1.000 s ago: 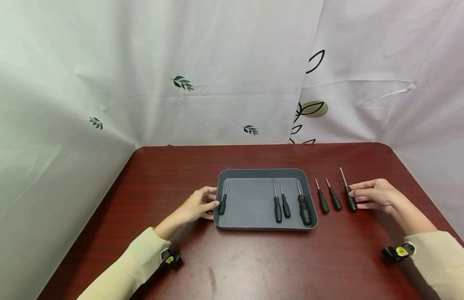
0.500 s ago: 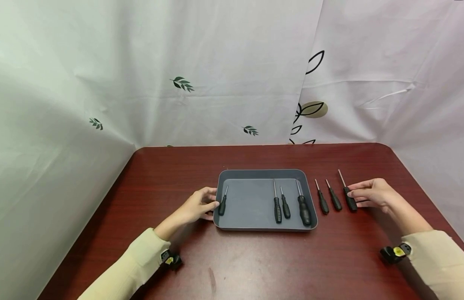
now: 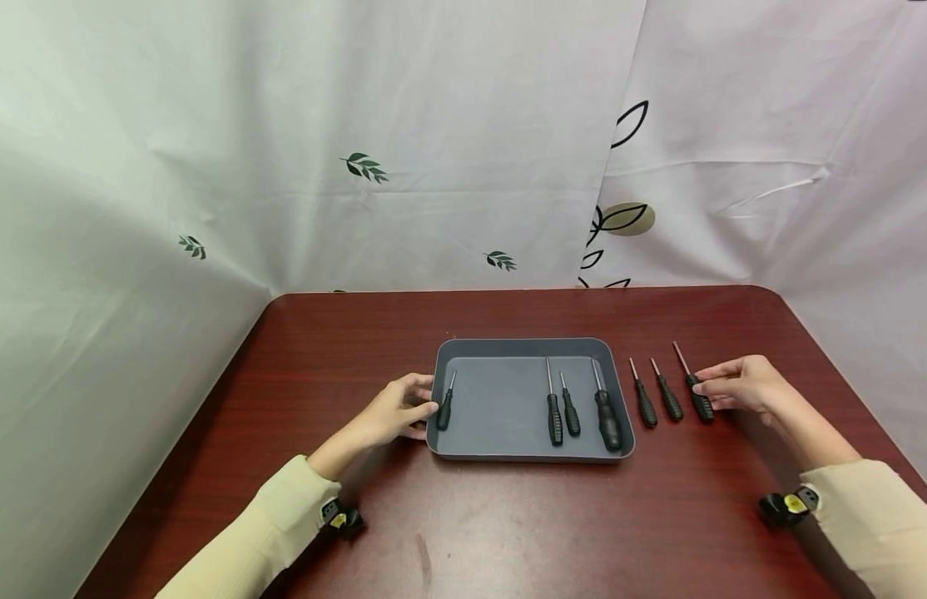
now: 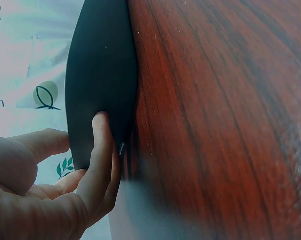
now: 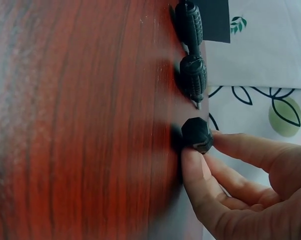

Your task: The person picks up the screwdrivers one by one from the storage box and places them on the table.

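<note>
At the tray's left end, my left hand (image 3: pixel 398 408) holds the grey tray (image 3: pixel 497 416) by its wall; the left wrist view shows fingers along the outer wall (image 4: pixel 100 60). My right hand (image 3: pixel 750 387) pinches a black-handled screwdriver (image 3: pixel 699 398) between thumb and fingers, its shaft pointing away to the far left. In the right wrist view the butt of that handle (image 5: pixel 196 134) faces the camera, close to the tabletop. Two shorter screwdrivers, one (image 3: pixel 645 403) nearer the tray and another (image 3: pixel 669 398) beside it, lie on the table between tray and right hand.
Inside the tray lie a small screwdriver (image 3: pixel 445 408) at the left, a long slim one (image 3: pixel 554 416), a short one (image 3: pixel 571 412), and a thick-handled one (image 3: pixel 607 420) by the right wall. Around them is the reddish-brown table (image 3: pixel 344 333), with white curtain (image 3: pixel 433 125) behind.
My right hand has shifted slightly left, and the tip of its screwdriver has swung a little left and nearer. The left hand and tray stay where they were.
</note>
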`<action>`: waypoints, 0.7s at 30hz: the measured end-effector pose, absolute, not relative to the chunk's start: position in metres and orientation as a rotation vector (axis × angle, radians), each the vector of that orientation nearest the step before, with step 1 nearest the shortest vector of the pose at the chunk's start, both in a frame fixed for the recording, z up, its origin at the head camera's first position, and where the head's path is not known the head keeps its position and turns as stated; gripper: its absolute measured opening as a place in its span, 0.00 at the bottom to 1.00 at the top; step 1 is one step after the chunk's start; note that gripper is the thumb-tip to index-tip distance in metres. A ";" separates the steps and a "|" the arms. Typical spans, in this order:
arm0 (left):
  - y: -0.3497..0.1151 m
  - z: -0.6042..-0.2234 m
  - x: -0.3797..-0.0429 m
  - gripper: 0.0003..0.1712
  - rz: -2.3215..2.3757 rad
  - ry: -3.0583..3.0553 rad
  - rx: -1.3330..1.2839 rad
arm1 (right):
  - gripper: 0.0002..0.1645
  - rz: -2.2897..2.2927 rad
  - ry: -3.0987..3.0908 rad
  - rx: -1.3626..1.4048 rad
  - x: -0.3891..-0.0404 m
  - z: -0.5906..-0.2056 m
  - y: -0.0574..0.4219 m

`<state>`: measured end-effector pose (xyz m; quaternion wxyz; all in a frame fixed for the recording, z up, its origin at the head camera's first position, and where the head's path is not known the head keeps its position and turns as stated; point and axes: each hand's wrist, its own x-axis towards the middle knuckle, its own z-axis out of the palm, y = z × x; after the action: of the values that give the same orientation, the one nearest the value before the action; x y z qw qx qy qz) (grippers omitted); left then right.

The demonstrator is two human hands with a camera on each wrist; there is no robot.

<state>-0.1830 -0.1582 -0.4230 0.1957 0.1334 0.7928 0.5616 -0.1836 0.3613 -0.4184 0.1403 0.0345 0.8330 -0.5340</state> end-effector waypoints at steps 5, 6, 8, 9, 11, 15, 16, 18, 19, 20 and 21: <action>-0.158 -0.423 -0.183 0.30 1.583 2.213 0.362 | 0.22 -1.535 2.430 0.109 -0.183 -0.419 0.361; -0.158 -0.423 -0.183 0.30 1.583 2.213 0.361 | 0.22 -1.535 2.431 0.116 -0.182 -0.418 0.361; -0.158 -0.422 -0.183 0.30 1.584 2.214 0.360 | 0.22 -1.536 2.432 0.124 -0.182 -0.419 0.361; -0.158 -0.422 -0.182 0.30 1.583 2.215 0.359 | 0.22 -1.537 2.431 0.126 -0.182 -0.419 0.361; -0.158 -0.422 -0.182 0.30 1.582 2.219 0.363 | 0.22 -1.540 2.428 0.124 -0.182 -0.419 0.361; -0.158 -0.423 -0.182 0.30 1.583 2.218 0.366 | 0.21 -1.535 2.430 0.107 -0.182 -0.420 0.361; -0.158 -0.423 -0.182 0.30 1.584 2.217 0.366 | 0.21 -1.533 2.433 0.102 -0.182 -0.420 0.361; -0.158 -0.423 -0.182 0.30 1.585 2.214 0.366 | 0.20 -1.521 2.442 0.094 -0.182 -0.420 0.361; -0.158 -0.423 -0.182 0.30 1.585 2.212 0.366 | 0.20 -1.512 2.449 0.088 -0.182 -0.420 0.361; -0.158 -0.423 -0.182 0.30 1.584 2.212 0.368 | 0.19 -1.505 2.455 0.084 -0.182 -0.419 0.361; -0.158 -0.422 -0.182 0.30 1.585 2.212 0.367 | 0.19 -1.496 2.464 0.080 -0.182 -0.419 0.361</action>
<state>-0.1824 -0.1585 -0.4224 0.1964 0.1310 0.7899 0.5659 -0.1825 0.3615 -0.4194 0.1285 0.0276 0.8474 -0.5145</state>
